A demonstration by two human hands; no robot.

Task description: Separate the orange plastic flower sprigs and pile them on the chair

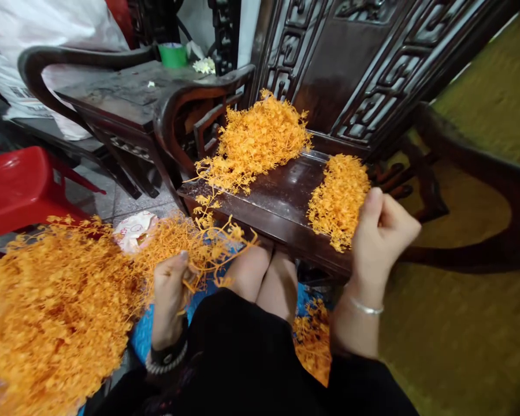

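Observation:
My left hand [170, 289] is closed around thin stems of orange artificial flower sprigs [199, 242] that fan out over my knees. A big heap of the same orange sprigs [47, 312] fills the lower left beside it. My right hand [381, 231] is curled shut at the edge of a small orange pile [338, 196] on the dark wooden chair seat [281, 193]; what its fingers hold is hidden. A larger orange pile [255, 138] lies at the back left of the seat.
A carved dark wooden chair back [355, 63] rises behind the seat. A second wooden chair [125, 92] with green tape roll [173, 55] stands at left. A red plastic stool [21, 185] and white sack [39, 40] are far left. Yellow mat [459, 335] at right.

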